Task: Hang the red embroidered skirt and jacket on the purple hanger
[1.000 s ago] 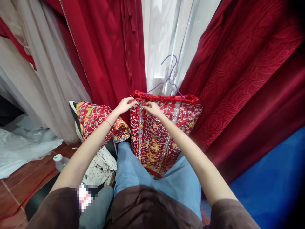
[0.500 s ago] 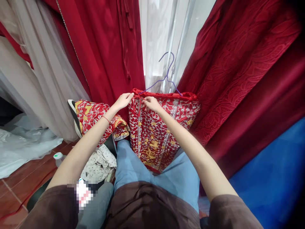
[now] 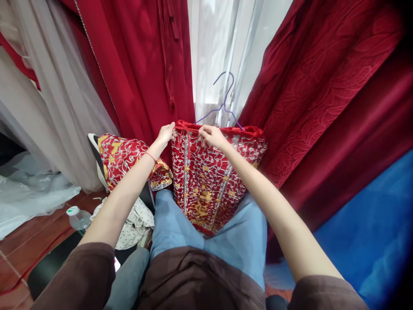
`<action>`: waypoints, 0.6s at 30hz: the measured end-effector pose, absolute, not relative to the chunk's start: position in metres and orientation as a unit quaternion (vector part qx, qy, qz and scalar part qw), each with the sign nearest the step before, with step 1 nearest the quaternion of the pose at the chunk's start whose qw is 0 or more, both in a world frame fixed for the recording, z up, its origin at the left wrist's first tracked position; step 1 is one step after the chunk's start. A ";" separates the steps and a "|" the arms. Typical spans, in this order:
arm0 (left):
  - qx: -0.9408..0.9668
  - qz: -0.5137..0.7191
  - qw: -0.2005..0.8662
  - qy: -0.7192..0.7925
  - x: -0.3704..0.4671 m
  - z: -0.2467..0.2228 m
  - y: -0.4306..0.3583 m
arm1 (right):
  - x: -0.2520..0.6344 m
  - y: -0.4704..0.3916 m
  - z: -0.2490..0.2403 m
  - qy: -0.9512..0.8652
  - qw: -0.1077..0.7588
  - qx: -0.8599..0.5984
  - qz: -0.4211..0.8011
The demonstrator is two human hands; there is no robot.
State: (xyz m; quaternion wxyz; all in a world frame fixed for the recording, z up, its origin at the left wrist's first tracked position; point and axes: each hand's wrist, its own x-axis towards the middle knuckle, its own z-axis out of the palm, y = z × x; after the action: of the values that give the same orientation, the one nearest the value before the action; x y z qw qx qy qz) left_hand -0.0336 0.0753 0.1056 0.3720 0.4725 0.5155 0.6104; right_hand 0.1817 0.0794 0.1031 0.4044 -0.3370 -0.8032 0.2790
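Observation:
A red skirt-like garment [image 3: 203, 176] with silver and gold embroidery hangs in front of my legs from a purple wire hanger [image 3: 223, 104]. Its gathered red waistband runs across the top, where a thin red tie [image 3: 180, 138] dangles near the left corner. My left hand [image 3: 167, 133] is closed on the left end of that waistband. Farther right along the same edge, my right hand [image 3: 211, 137] pinches the red band with curled fingers. Exactly how much cloth sits between the right fingertips is hidden.
Another embroidered red piece [image 3: 124, 157] lies at my left, above a dotted white cloth [image 3: 135, 224]. A plastic bottle [image 3: 79, 218] stands on the tiled floor. Red drapes [image 3: 138, 56] hang on both sides, with a blue sheet [image 3: 364, 232] at right.
My right hand has slid right along the waistband, away from the tie, which now hangs loose. My left hand has stayed at the left corner, and the hands are farther apart.

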 end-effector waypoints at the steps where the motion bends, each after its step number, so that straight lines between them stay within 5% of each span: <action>1: 0.473 0.608 0.360 0.526 -0.034 0.107 0.078 | 0.182 0.079 0.104 -0.810 0.402 -0.347 0.248; 10: 0.721 0.395 -0.109 0.559 -0.060 0.113 0.067 | 0.198 0.054 0.113 -0.854 0.347 -0.387 0.003; 15: 0.819 0.268 -0.203 0.464 -0.067 0.121 0.077 | 0.252 0.040 0.127 -0.828 0.252 -0.432 -0.255; 18: 0.819 0.210 -0.236 0.479 -0.064 0.126 0.083 | 0.298 0.044 0.134 -0.819 0.149 -0.462 -0.307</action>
State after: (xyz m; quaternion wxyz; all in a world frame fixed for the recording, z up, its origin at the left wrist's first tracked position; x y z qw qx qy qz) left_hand -0.0644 0.0834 0.1262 -0.2358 0.8189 0.4792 0.2100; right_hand 0.2976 0.0442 0.1339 0.1486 -0.4620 -0.8188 -0.3068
